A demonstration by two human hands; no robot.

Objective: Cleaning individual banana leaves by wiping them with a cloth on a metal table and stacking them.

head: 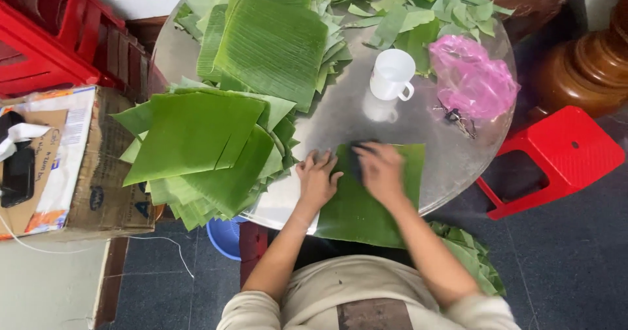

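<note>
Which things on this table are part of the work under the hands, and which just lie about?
In use: left hand, right hand, dark cloth, banana leaf, leaf stacks.
Lying about: white mug, pink bag, cardboard box, red stool.

This looks like a home or small food stall used for preparing wrapping leaves, though the view is too narrow to be sure. A round metal surface (340,117) carries stacks of cut banana leaves (203,147), with red plastic stools (556,156), a cardboard box (98,192) and a carved wooden post (589,65) around it on a dark tiled floor (562,264).
</note>
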